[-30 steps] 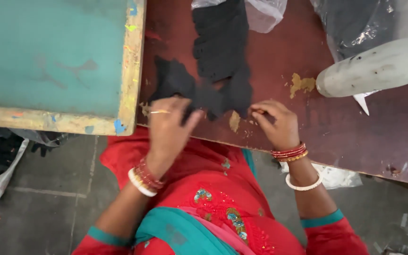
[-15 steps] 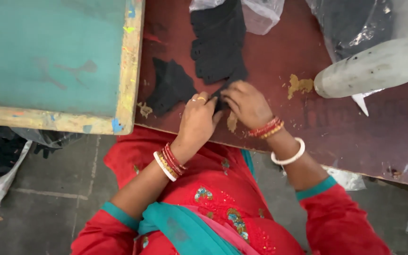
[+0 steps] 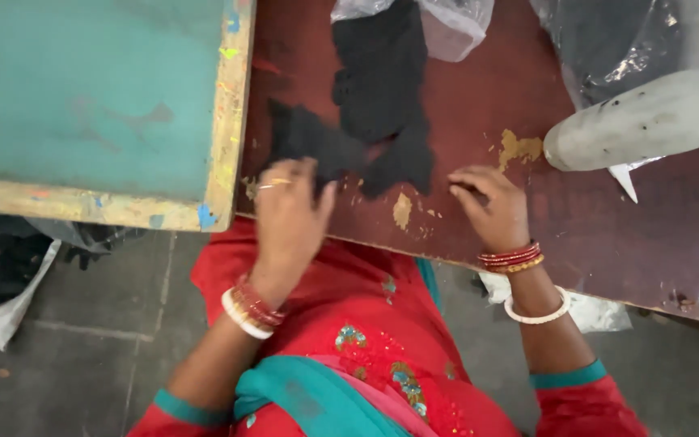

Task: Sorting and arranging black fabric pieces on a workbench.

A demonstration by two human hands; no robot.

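Observation:
A small black cloth piece (image 3: 317, 146) lies on the dark red-brown table (image 3: 527, 105) near its front edge. My left hand (image 3: 289, 214) rests on the near edge of this piece, with the thumb pressed on the cloth. More black cloth (image 3: 382, 81) stretches from it toward the back of the table. To the right, my right hand (image 3: 491, 206) sits on the bare tabletop. Its fingers are curled together with the tips down, and I see nothing in them. Both wrists wear bangles.
A teal board with a paint-flecked wooden frame (image 3: 224, 121) adjoins the table on the left. A clear plastic bag (image 3: 455, 28) lies at the back, and a pale rounded object (image 3: 649, 117) juts in from the right. The tabletop has chipped spots (image 3: 519, 147).
Half a second ago both hands met over the cloth at the table edge. They have since parted: the left went left onto the cloth piece, the right slid right onto the table.

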